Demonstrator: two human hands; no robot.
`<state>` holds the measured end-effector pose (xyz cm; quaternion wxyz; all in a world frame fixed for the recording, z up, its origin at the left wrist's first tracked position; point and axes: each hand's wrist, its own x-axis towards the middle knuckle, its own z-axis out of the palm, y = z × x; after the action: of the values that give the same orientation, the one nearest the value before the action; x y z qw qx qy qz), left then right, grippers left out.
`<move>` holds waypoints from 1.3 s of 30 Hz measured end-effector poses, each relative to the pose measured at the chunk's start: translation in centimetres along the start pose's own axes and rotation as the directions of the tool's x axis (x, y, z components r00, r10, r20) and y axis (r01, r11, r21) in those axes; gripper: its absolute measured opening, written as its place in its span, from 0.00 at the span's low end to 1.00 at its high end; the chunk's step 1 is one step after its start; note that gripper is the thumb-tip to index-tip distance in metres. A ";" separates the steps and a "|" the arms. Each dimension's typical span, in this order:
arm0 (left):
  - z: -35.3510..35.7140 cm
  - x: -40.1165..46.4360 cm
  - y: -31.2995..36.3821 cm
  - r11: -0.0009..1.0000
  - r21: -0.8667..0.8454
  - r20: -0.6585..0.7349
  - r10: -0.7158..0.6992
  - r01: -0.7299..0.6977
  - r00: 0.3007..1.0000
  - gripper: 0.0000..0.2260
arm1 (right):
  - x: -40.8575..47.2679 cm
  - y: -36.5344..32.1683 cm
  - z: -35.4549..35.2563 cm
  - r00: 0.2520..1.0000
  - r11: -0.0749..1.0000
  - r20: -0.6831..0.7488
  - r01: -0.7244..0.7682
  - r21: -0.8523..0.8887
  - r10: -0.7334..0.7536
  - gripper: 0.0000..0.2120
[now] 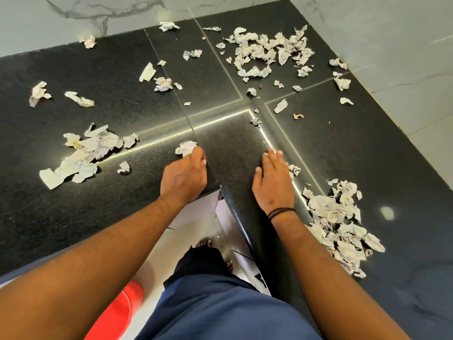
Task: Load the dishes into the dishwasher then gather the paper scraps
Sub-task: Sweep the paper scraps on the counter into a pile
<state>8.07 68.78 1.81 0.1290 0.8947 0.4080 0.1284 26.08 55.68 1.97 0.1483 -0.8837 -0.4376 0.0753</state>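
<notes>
Paper scraps (pixel 267 51) are spread all over the black worktop (pixel 122 204). One crumpled scrap (pixel 186 147) near the front edge is gripped by the left hand (pixel 183 175). The right hand (pixel 272 177) is laid flat, fingers straight.

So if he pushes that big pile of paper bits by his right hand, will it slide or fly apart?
The pile looks like crumpled, thin scraps, so probably very light. On the polished black counter it should slide easily, though loose bits may scatter.
</notes>
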 end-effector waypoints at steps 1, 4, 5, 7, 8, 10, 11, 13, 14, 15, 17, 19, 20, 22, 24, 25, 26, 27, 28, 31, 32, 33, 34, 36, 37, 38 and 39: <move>0.0 0.0 -0.1 1.000 0.000 -0.001 0.001 -0.001 1.000 0.06 | -0.5 0.8 -0.1 0.997 0.999 -0.063 -0.045 0.029 0.047 0.22; 0.0 0.0 0.0 1.000 0.005 -0.001 0.002 -0.002 1.000 0.06 | 0.2 1.1 -0.4 0.972 0.990 -0.199 -0.106 0.092 0.123 0.16; 0.0 0.0 0.0 1.000 0.002 0.002 -0.002 0.002 1.000 0.05 | 0.9 0.6 -0.6 0.972 0.995 -0.215 -0.080 0.067 0.092 0.16; 0.0 0.1 0.0 1.000 -0.002 0.009 -0.010 0.010 1.000 0.05 | 3.1 -0.9 -1.0 0.985 1.000 -0.171 0.016 -0.003 -0.016 0.20; -0.1 0.0 0.0 1.000 -0.003 0.010 -0.013 0.013 1.000 0.05 | 4.2 -1.7 -1.1 0.992 0.998 -0.108 0.064 -0.023 -0.066 0.23; -0.1 0.0 0.0 1.000 -0.005 0.007 -0.014 0.014 1.000 0.05 | 6.4 -3.1 -1.1 0.991 0.990 0.036 0.134 -0.050 -0.132 0.27; -0.1 0.0 0.0 1.000 -0.005 0.007 -0.013 0.013 1.000 0.05 | 7.2 -3.4 -1.0 0.984 0.986 0.100 0.157 -0.062 -0.151 0.28; -0.2 -0.1 0.1 1.000 -0.005 0.005 -0.013 0.013 1.000 0.05 | 8.1 -3.2 -0.6 0.966 0.980 0.203 0.178 -0.086 -0.157 0.28; -0.2 0.0 0.2 1.000 -0.004 0.004 -0.015 0.015 1.000 0.05 | 8.1 -2.8 -0.4 0.962 0.980 0.227 0.174 -0.096 -0.148 0.28; -0.2 0.0 0.2 1.000 -0.002 0.002 -0.018 0.018 1.000 0.05 | 7.8 -2.4 -0.2 0.965 0.982 0.224 0.159 -0.104 -0.133 0.28; -0.2 -0.1 0.2 1.000 -0.003 0.002 -0.024 0.024 1.000 0.05 | 6.4 -1.6 0.2 0.984 0.989 0.160 0.099 -0.105 -0.082 0.28; -0.2 -0.1 0.2 1.000 -0.002 0.002 -0.027 0.027 1.000 0.05 | 4.7 -0.9 0.5 0.996 0.995 0.084 0.016 -0.103 -0.008 0.29; -0.2 -0.1 0.2 1.000 -0.003 0.003 -0.026 0.026 1.000 0.05 | 3.9 -0.6 0.6 0.998 0.994 0.061 -0.028 -0.106 0.034 0.29; -0.2 -0.1 0.2 1.000 -0.010 0.000 -0.023 0.023 1.000 0.05 | 2.8 -0.4 0.5 0.993 0.989 0.039 -0.106 -0.101 0.110 0.30; -0.2 -0.1 0.2 1.000 -0.011 -0.004 -0.018 0.018 1.000 0.05 | 2.7 -0.9 0.1 0.989 0.987 0.004 -0.144 -0.073 0.145 0.28; -0.2 -0.1 0.2 1.000 -0.011 -0.005 -0.016 0.016 1.000 0.05 | 3.0 -1.4 -0.2 0.992 0.991 -0.028 -0.126 -0.043 0.125 0.27; -0.3 -0.1 0.3 1.000 -0.009 -0.002 -0.015 0.015 1.000 0.05 | 3.4 -2.2 -0.8 0.995 0.997 -0.062 -0.074 -0.006 0.074 0.25; -0.3 -0.1 0.2 1.000 -0.005 -0.001 -0.015 0.015 1.000 0.05 | 4.0 -3.3 -1.2 0.997 0.999 -0.078 0.003 0.035 0.000 0.23; -0.3 -0.1 0.3 1.000 0.003 0.002 -0.018 0.018 1.000 0.06 | 4.7 -4.6 -1.8 0.994 0.993 -0.065 0.088 0.081 -0.083 0.22; -0.2 0.0 0.2 0.999 0.025 0.002 -0.024 0.024 1.000 0.07 | 6.1 -9.0 -2.9 0.939 0.929 0.115 0.293 0.227 -0.325 0.19; -0.2 0.0 0.2 0.999 0.026 0.006 -0.024 0.024 1.000 0.08 | 6.4 -10.2 -3.0 0.906 0.909 0.201 0.313 0.277 -0.373 0.18; -0.2 0.1 0.2 0.999 0.029 0.014 -0.024 0.024 1.000 0.10 | 6.4 -11.2 -2.8 0.872 0.896 0.282 0.307 0.319 -0.399 0.19; -0.2 0.1 0.1 0.999 0.039 0.026 -0.022 0.021 0.999 0.11 | 6.4 -11.9 -2.5 0.841 0.893 0.353 0.291 0.344 -0.410 0.19; -0.1 0.2 0.0 0.997 0.073 0.045 -0.012 0.009 0.999 0.13 | 6.3 -12.3 -1.7 0.803 0.906 0.450 0.249 0.342 -0.390 0.19; -0.1 0.2 0.0 0.997 0.077 0.051 -0.015 0.011 0.999 0.13 | 6.3 -12.2 -1.3 0.801 0.918 0.476 0.223 0.327 -0.364 0.20; -0.1 0.2 0.1 0.998 0.064 0.046 -0.019 0.016 0.999 0.14 | 6.3 -12.0 -1.1 0.810 0.930 0.481 0.203 0.306 -0.335 0.22; -0.2 0.2 0.0 0.999 0.049 0.039 -0.022 0.020 0.999 0.14 | 6.3 -11.7 -0.9 0.829 0.940 0.468 0.187 0.286 -0.307 0.25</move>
<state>8.17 68.94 1.99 0.1169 0.8956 0.4176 0.0993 21.39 67.20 6.64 0.1373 -0.7452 -0.5606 0.3341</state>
